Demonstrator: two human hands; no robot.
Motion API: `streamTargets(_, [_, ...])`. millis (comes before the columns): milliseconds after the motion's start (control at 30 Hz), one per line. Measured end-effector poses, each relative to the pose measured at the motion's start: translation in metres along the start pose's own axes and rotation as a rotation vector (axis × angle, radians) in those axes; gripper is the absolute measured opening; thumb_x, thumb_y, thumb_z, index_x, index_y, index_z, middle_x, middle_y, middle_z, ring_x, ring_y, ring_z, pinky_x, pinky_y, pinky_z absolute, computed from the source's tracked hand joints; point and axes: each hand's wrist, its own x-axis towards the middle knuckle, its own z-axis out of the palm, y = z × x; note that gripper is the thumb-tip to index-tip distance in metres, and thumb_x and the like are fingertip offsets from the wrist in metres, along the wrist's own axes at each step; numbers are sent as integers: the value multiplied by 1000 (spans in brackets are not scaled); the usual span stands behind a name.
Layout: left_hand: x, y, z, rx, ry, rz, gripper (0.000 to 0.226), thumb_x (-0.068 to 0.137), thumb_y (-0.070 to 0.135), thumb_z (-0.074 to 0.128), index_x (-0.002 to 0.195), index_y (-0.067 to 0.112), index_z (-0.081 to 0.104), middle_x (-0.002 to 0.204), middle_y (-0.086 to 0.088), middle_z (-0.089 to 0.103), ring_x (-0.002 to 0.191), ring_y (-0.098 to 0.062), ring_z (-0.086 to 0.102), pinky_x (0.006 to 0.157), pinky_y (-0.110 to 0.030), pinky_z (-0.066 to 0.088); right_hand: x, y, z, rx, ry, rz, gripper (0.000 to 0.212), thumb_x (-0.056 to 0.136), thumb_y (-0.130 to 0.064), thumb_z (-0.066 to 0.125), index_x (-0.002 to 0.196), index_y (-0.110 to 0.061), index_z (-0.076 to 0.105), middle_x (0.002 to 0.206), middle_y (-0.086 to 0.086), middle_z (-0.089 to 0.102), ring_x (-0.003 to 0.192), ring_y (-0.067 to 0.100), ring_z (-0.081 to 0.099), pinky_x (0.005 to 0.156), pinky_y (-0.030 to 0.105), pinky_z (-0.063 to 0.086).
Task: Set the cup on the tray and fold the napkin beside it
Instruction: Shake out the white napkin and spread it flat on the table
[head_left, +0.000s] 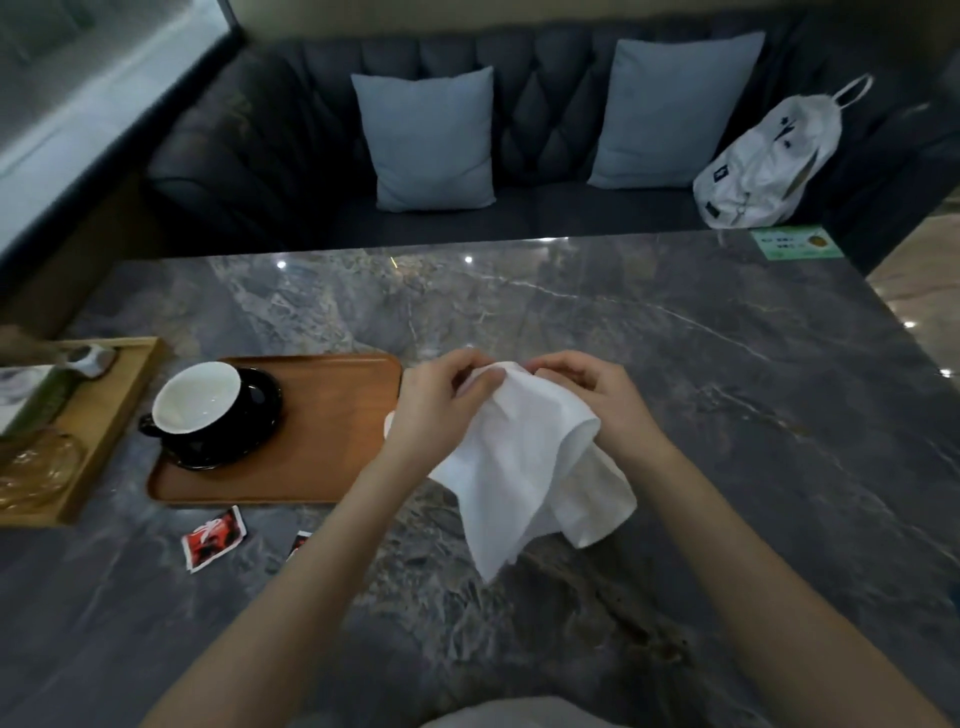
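Both hands' fingers (470, 382) pinch napkin (524, 467) top edge, cloth hanging below.

No legible text anywhere.

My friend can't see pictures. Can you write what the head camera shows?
Both hands, left hand and right hand, hold up a white napkin above a marble table; a cup sits on a wooden tray.
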Motion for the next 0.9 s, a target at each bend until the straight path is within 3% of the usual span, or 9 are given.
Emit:
streamTargets(133, [9, 7, -12, -172, -57, -116, 19, 90, 26, 55, 71, 24, 58, 64, 8, 55, 63, -7, 50, 59, -19, 37, -7, -15, -5, 202, -65, 14, 19, 89, -22, 51, 94, -24, 70, 93, -8, 72, 89, 6, 66, 76, 21, 51])
streamTargets(200, [9, 7, -15, -376, -85, -236, 23, 91, 26, 53, 71, 19, 59, 71, 1, 57, 68, -13, 51, 63, -23, 40, -11, -17, -8, 371, -202, 36, 30, 76, -16, 47, 98, -19, 68, 96, -6, 73, 91, 10, 66, 75, 21, 53])
streamTargets(267, [9, 4, -13, -519, -93, -332, 24, 92, 27, 52, 75, 12, 59, 79, -8, 58, 74, -19, 53, 67, -28, 42, -15, -16, -10, 316, -234, 23, 41, 67, -8, 47, 100, -20, 67, 96, -8, 73, 93, 10, 66, 75, 20, 53])
streamTargets(367, [9, -3, -8, -622, -51, -434, 21, 91, 26, 55, 78, 10, 61, 81, -10, 60, 78, -22, 55, 66, -28, 45, -19, -14, -6, 180, -95, -20, 31, 71, -11, 65, 97, -27, 70, 96, -10, 74, 93, 9, 68, 76, 21, 53])
streamTargets(467, [8, -9, 0, -593, 24, -489, 16, 89, 24, 57, 79, 13, 64, 82, -5, 62, 83, -22, 57, 67, -28, 46, -18, -17, 10, 48, 82, -104, 12, 78, -9, 71, 87, -17, 73, 76, -11, 74, 74, 2, 67, 65, 14, 51])
streamTargets(567, [2, -6, 2, -248, 163, -385, 23, 90, 25, 53, 107, 12, 61, 101, 0, 60, 97, -16, 55, 76, -25, 42, -10, -22, 23, -86, 245, -132, 8, 81, -15, 68, 79, -12, 74, 71, -4, 72, 67, 3, 64, 63, 16, 50])
streamTargets(700, [-14, 19, -9, -160, 313, -78, 29, 92, 31, 49, 115, 15, 54, 109, 4, 54, 98, -9, 52, 80, -20, 40, 3, -37, 29, -146, 282, -129, 17, 83, -28, 66, 76, -14, 73, 72, 2, 72, 72, 16, 68, 70, 31, 54])
streamTargets(800, [-21, 29, -10, -110, 212, 36, 43, 86, 39, 58, 123, 19, 49, 114, 8, 54, 102, -6, 52, 83, -21, 42, 12, -55, 37, -211, 327, -208, 19, 82, -27, 66, 70, -13, 71, 67, 3, 69, 67, 17, 65, 69, 36, 52])
streamTargets(900, [-20, 31, -3, -54, 135, 57, 55, 82, 30, 62, 131, 18, 42, 124, 5, 51, 110, -8, 50, 88, -26, 44, 15, -73, 46, -295, 305, -296, 19, 82, -29, 66, 70, -15, 71, 66, 9, 69, 67, 23, 65, 67, 36, 53])
